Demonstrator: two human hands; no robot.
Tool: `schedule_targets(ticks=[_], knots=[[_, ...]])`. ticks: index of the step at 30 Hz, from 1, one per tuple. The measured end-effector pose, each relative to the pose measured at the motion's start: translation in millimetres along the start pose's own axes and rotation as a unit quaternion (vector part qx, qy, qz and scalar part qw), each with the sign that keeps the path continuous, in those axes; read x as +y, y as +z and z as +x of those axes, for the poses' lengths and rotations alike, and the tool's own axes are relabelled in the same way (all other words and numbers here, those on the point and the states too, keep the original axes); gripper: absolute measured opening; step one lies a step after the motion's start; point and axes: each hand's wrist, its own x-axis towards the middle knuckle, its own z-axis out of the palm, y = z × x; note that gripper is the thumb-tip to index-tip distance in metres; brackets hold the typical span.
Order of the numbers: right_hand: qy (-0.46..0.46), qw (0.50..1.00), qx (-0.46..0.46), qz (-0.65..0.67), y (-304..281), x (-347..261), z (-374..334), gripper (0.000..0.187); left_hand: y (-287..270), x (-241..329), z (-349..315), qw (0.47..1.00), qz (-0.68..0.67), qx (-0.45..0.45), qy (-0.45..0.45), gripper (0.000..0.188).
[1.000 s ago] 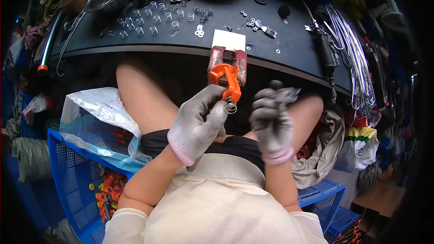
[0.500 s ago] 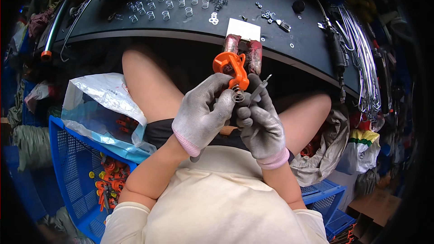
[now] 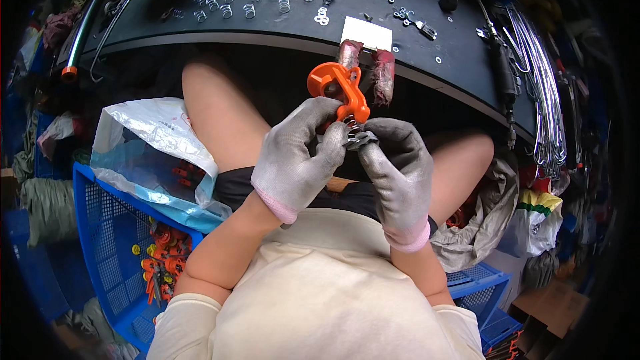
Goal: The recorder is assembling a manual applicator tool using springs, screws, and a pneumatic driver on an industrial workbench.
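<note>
1. Over your lap, just short of the counter (image 3: 167, 35), the orange plastic piece (image 3: 352, 99) is sitting between your gloved hands, its smooth, glossy body showing a rounded flange at one end and a narrow arm at the other.
2. Your left hand (image 3: 297, 157) is grasping that piece near its lower end, thumb and fingers closing from the side; its grey glove is showing a matte, smudged coating and a ribbed pink cuff.
3. Your right hand (image 3: 401, 177) is pinching a dark metal piece (image 3: 360, 140) between thumb and forefinger, at the bottom of a shiny wire coil spring (image 3: 351, 122).
4. The spring is emerging from the orange piece's lower end; your fingertips are hiding part of it, so you are leaving unclear whether the metal piece is seated or merely touching.
5. Beyond, two posts (image 3: 383, 75) in ragged red and silvery wrapping are jutting toward you beneath a flat white plate (image 3: 368, 32); the orange piece is covering part of the left one.
6. On the dark, dull countertop, open wire springs (image 3: 249, 11) are standing loosely grouped, with flat ring washers (image 3: 322, 16) lying nearby; the farthest parts are fading into shadow.
7. At your left, crinkled plastic sheeting (image 3: 160, 120) is drooping over a blue mesh-walled crate (image 3: 110, 240), which your sleeve is partly concealing.
</note>
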Motion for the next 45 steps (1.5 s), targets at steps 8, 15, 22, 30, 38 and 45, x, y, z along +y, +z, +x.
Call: schedule_targets(ticks=[8, 15, 22, 30, 38, 45], knots=[[0.019, 0.998, -0.067, -0.012, -7.0, -2.9, 0.2, 0.009, -3.5, 1.5, -3.6, 1.000, -0.015, 0.005, 0.001, 0.025], [0.173, 0.968, -0.135, 0.122, -5.9, -15.8, 1.3, 0.026, -3.0, -1.2, -3.1, 0.999, 0.034, 0.009, 0.024, 0.025], [0.214, 0.952, -0.134, 0.173, -8.1, -14.6, 6.3, 0.023, -3.9, -0.1, 3.4, 0.999, 0.037, -0.018, 0.016, 0.026], [0.209, 0.952, -0.129, 0.184, -7.6, -13.8, 8.6, 0.024, 0.4, -2.1, -2.4, 0.997, 0.061, 0.007, 0.040, 0.028], [0.172, 0.961, -0.088, 0.197, 1.3, -27.1, -0.1, 0.024, 4.9, 18.2, -12.7, 0.982, 0.146, 0.034, 0.119, 0.038], [0.123, 0.970, -0.137, 0.161, 13.2, -34.3, -2.5, 0.013, -14.4, 20.3, -28.2, 0.973, 0.188, -0.004, 0.131, 0.065]])
